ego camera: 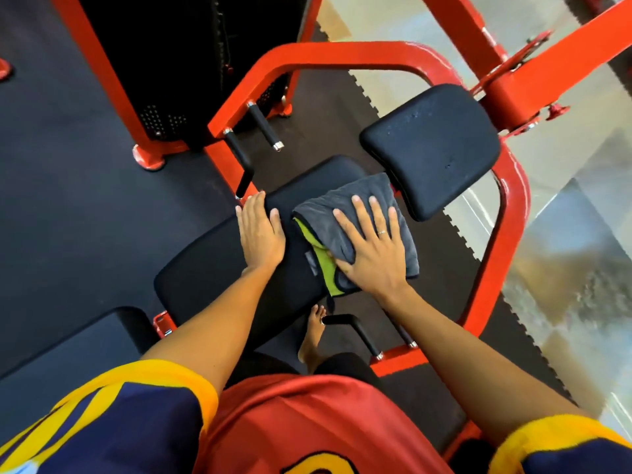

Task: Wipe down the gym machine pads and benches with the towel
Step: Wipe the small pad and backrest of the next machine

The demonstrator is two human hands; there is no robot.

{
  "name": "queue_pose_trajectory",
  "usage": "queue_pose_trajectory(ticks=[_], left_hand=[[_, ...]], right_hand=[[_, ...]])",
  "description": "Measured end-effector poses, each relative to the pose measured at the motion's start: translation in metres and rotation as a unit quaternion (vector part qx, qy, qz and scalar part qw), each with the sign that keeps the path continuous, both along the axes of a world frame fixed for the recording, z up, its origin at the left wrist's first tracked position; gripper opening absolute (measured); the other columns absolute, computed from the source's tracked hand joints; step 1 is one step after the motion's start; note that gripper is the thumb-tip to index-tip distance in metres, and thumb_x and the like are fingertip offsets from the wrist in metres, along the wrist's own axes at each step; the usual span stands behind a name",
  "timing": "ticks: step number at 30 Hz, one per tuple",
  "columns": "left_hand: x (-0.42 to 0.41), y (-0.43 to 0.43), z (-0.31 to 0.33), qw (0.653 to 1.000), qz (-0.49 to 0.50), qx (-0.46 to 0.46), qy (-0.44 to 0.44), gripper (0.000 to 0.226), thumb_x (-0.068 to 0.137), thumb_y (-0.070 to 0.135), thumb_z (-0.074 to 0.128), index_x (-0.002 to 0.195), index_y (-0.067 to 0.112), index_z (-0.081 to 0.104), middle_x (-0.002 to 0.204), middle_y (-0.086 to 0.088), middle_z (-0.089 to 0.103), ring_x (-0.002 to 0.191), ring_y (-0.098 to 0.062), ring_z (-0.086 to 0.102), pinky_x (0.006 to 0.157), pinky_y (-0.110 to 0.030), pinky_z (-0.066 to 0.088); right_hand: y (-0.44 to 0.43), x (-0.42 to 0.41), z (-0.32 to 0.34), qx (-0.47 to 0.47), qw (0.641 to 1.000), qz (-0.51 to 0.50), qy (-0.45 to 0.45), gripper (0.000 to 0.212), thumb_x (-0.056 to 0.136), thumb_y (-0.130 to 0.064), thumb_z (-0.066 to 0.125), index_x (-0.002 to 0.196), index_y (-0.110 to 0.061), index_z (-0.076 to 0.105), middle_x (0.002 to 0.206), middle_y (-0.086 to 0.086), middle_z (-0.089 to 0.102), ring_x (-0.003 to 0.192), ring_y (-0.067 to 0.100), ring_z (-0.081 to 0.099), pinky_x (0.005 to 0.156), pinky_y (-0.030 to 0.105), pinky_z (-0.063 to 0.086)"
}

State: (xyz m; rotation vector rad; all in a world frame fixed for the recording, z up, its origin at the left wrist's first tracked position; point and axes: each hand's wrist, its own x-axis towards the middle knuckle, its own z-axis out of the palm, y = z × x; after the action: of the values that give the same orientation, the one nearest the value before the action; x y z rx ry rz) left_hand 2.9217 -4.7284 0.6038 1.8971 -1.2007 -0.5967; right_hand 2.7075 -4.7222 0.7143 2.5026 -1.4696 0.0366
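Note:
A long black bench pad (212, 268) of a red gym machine runs across the middle of the view. A folded grey towel (362, 203) with a lime green inner side lies on the pad's far end. My right hand (372, 244) presses flat on the towel with fingers spread. My left hand (260, 230) rests flat on the bare pad just left of the towel, fingers straight. A second black pad (434, 145) sits beyond the towel, up and to the right. Another black pad (85, 340) lies at the lower left.
The red tubular frame (342, 54) loops around the pads. Black grip handles (239, 159) stick out on the left, and another handle (359, 331) near my bare foot (313, 333). A black weight stack housing (171, 63) stands at the back left. Dark rubber floor meets shiny tiles (564, 251) on the right.

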Motion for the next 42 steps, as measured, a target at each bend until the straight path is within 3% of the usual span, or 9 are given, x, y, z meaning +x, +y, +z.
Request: queue_pose_trajectory(ticks=[7,10,18,25,30,32,35,40,42], left_hand=[[-0.028,-0.040,0.031,0.999,0.011,-0.046,0.016,0.039,0.106,0.020,0.038,0.135,0.004,0.057,0.135,-0.010,0.062,0.132,-0.026,0.049,0.126,-0.037,0.020],[-0.032,-0.043,0.027,0.999,0.016,-0.049,-0.017,0.039,0.104,0.022,0.036,0.132,0.007,0.058,0.130,-0.007,0.064,0.124,-0.027,0.054,0.118,-0.039,0.030],[-0.033,-0.045,0.022,0.998,0.014,-0.056,-0.037,0.041,0.109,0.029,0.031,0.135,0.011,0.057,0.132,-0.003,0.062,0.122,-0.026,0.055,0.114,-0.041,0.034],[-0.033,-0.048,0.022,0.997,0.022,-0.058,-0.044,0.033,0.095,0.008,0.060,0.127,0.002,0.059,0.117,-0.013,0.067,0.114,-0.030,0.059,0.111,-0.039,0.038],[-0.029,-0.052,0.012,0.998,0.032,0.007,-0.061,0.024,0.087,0.001,0.058,0.110,-0.004,0.063,0.099,-0.020,0.067,0.100,-0.038,0.065,0.104,-0.052,0.049],[-0.029,-0.045,0.020,0.998,-0.014,0.045,-0.031,0.027,0.094,0.013,0.052,0.114,-0.004,0.060,0.108,-0.023,0.064,0.110,-0.040,0.059,0.108,-0.052,0.043],[-0.029,-0.041,0.039,0.976,-0.050,0.211,0.005,0.035,0.105,0.019,0.036,0.124,0.000,0.059,0.118,-0.021,0.059,0.125,-0.040,0.053,0.109,-0.047,0.038],[-0.026,-0.046,0.027,0.999,-0.006,0.008,-0.054,0.023,0.095,0.021,0.046,0.102,0.005,0.061,0.099,-0.014,0.063,0.101,-0.037,0.061,0.102,-0.049,0.047],[-0.026,-0.049,0.018,0.999,0.023,-0.013,-0.033,0.025,0.096,0.014,0.044,0.107,0.001,0.062,0.098,-0.015,0.064,0.100,-0.037,0.062,0.104,-0.048,0.046]], right_hand=[[-0.056,0.050,0.010,-0.004,0.990,-0.136,-0.037,0.080,0.090,-0.069,0.052,0.158,-0.029,0.039,0.168,0.011,0.028,0.150,0.042,0.029,0.122,0.059,0.022],[-0.043,0.029,0.012,0.004,0.995,-0.092,-0.025,0.081,0.093,-0.063,0.055,0.162,-0.027,0.032,0.170,0.013,0.022,0.155,0.040,0.022,0.125,0.055,0.019],[-0.031,0.006,0.014,0.018,0.998,-0.065,-0.015,0.081,0.093,-0.057,0.061,0.162,-0.023,0.033,0.169,0.017,0.022,0.157,0.040,0.017,0.126,0.055,0.018],[-0.090,0.052,0.017,0.057,0.997,-0.023,0.051,0.078,0.095,-0.066,0.041,0.160,-0.024,0.037,0.166,0.018,0.029,0.152,0.042,0.029,0.123,0.058,0.022],[-0.126,0.087,0.027,0.109,0.984,0.004,0.142,0.073,0.092,-0.067,0.035,0.136,-0.016,0.061,0.136,0.015,0.060,0.128,0.042,0.052,0.111,0.054,0.032],[-0.144,0.106,0.034,0.144,0.978,-0.004,0.154,0.067,0.093,-0.070,0.038,0.123,-0.017,0.066,0.124,0.009,0.065,0.119,0.036,0.057,0.103,0.049,0.035],[-0.167,0.130,0.038,0.206,0.961,-0.049,0.175,0.076,0.092,-0.079,0.033,0.121,-0.018,0.069,0.124,0.009,0.069,0.119,0.033,0.060,0.100,0.045,0.037],[-0.136,0.093,0.032,0.127,0.990,0.007,0.070,0.061,0.089,-0.064,0.051,0.119,-0.014,0.068,0.121,0.012,0.067,0.116,0.039,0.059,0.101,0.049,0.039],[-0.108,0.066,0.028,0.092,0.995,0.015,0.018,0.067,0.089,-0.059,0.052,0.140,-0.016,0.060,0.147,0.014,0.056,0.138,0.041,0.046,0.116,0.053,0.032]])
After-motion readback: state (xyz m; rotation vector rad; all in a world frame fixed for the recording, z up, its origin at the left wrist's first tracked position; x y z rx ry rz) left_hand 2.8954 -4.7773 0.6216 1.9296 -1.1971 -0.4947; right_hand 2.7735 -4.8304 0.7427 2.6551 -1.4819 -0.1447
